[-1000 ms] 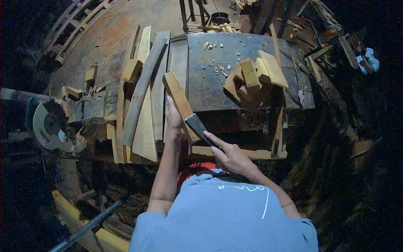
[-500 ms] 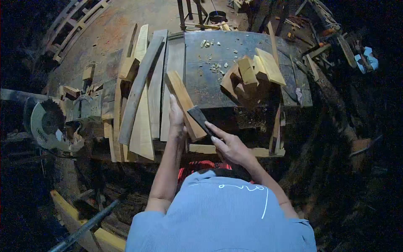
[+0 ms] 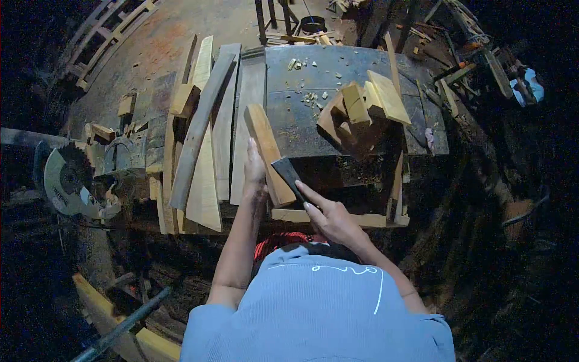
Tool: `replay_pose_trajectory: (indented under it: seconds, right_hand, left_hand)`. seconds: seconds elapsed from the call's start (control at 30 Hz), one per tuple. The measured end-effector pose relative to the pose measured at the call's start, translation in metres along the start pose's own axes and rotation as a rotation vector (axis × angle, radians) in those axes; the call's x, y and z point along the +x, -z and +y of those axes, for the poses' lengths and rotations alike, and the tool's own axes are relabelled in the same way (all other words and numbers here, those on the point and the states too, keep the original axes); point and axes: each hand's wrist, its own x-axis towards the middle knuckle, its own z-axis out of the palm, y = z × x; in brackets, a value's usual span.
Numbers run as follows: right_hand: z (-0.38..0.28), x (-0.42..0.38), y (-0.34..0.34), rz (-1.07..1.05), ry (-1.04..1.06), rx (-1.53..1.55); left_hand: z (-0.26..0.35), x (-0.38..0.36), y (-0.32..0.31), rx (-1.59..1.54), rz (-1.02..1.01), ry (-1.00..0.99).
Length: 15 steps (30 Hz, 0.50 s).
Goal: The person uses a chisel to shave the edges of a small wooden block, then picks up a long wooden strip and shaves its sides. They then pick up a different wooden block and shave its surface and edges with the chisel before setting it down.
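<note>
My left hand is wrapped along the left side of a short wooden block, which slants over the front of the workbench. In my right hand is a dark flat tool, pinched near its lower end, with its upper part resting at the block's right edge. Whether the tool has a blade or a rough face cannot be made out. Just left of my left hand lie long boards and a curved grey strip.
A circular saw with an exposed toothed blade is at the left. Wood blocks are piled on the right of the workbench, near scattered chips. A metal bar crosses the lower left.
The block has turned slightly more upright and shifted a little right. Both hands have moved slightly with it, and the dark tool sits a bit lower against its edge.
</note>
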Motion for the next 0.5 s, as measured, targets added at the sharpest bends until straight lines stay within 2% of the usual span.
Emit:
replay_pose_trajectory:
  seconds: [0.07,0.1,0.13,0.17,0.27,0.37,0.43,0.5]
  right_hand:
    - [-0.003,-0.009,-0.002,-0.070,-0.098,-0.053]
    - [0.000,-0.015,-0.004,-0.049,-0.012,0.011]
    - [-0.002,-0.015,-0.004,-0.051,-0.013,0.011]
    - [-0.004,-0.016,-0.003,-0.031,-0.019,0.015]
    - [-0.001,-0.012,0.001,-0.015,-0.108,0.042]
    - [-0.003,-0.009,0.004,0.008,-0.104,0.049]
    - [0.008,0.000,0.000,0.051,-0.015,0.080]
    - [0.010,0.013,0.001,0.110,0.035,0.072]
  left_hand:
    - [0.004,-0.004,-0.004,0.176,0.076,-0.094]
    - [0.004,-0.002,0.000,0.177,0.081,-0.094]
    - [0.003,0.003,0.004,0.099,0.072,-0.062]
    - [0.002,0.006,0.006,0.019,0.062,-0.026]
    - [0.001,0.003,0.006,0.076,0.015,0.023]
    - [-0.002,0.000,-0.002,0.100,-0.021,-0.039]
    - [0.000,-0.011,-0.013,0.100,-0.041,-0.088]
    - [0.002,-0.027,-0.020,0.097,-0.059,0.088]
